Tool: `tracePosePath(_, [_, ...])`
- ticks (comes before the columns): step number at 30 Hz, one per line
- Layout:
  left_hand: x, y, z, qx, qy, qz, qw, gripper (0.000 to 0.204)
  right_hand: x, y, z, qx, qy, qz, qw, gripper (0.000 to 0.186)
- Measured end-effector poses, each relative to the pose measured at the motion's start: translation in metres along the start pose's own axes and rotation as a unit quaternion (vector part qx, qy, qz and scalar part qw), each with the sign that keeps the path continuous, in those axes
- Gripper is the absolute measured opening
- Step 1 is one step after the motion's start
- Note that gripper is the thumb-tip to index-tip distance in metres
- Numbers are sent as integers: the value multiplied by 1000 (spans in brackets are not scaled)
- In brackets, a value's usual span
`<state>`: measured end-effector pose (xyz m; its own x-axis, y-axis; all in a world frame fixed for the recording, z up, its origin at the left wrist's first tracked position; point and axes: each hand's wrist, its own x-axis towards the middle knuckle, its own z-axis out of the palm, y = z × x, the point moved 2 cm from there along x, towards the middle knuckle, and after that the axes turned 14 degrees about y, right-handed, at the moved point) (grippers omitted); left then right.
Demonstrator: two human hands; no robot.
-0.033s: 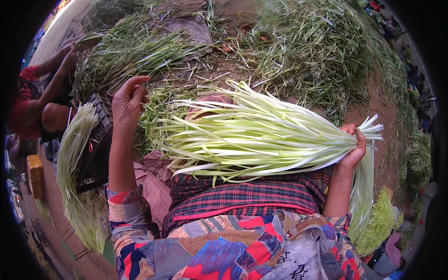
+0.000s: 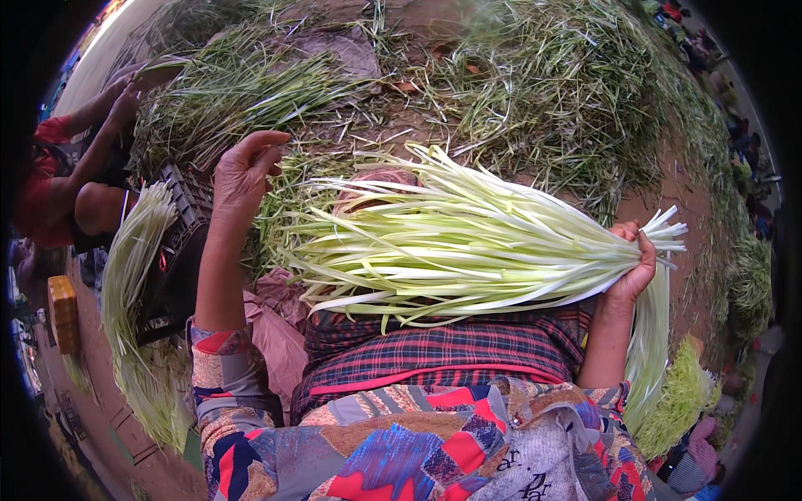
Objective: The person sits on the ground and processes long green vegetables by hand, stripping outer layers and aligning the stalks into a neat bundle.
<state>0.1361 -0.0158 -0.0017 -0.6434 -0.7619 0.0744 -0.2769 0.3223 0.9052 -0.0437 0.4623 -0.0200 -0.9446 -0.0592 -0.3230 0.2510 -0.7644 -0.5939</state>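
A bunch of pale garlic chives [image 2: 468, 242], white at the stems and yellow-green toward the leaf tips, lies across my lap. My right hand [image 2: 633, 265] is wrapped round it near the white stem ends, which stick out past the fist to the right. The leaves fan out leftward, partly covering a bare knee [image 2: 376, 185]. To the left of the leaf tips, my left hand [image 2: 249, 164] is raised with curled fingers and the thumb close to them. Whether a small scrap is between those fingertips, I cannot make out.
More pale chives [image 2: 138, 326] hang over a dark crate [image 2: 171, 275] at left, and others [image 2: 650, 351] lie at my right side. Heaps of green leaves [image 2: 568, 92] cover the ground ahead. A co-worker in red [image 2: 63, 179] sits at far left, near a yellow container [image 2: 63, 313].
My left hand has shifted a little to the right and slightly up. My right hand and the bunch of garlic chives stay where they were.
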Motion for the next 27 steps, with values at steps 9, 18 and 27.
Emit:
tracePosePath(9, [30, 15, 113, 132, -360, 154, 911, 19, -2, -1, 2, -13, 17, -5, 1000, 15])
tracePosePath(18, [-10, 13, 77, -52, -219, 19, 974, 7, -5, -1, 2, -6, 1, -2, 1000, 17])
tracePosePath(27, [-31, -45, 34, 193, 156, 87, 965, 10, -3, -2, 4, 27, -21, 34, 999, 18])
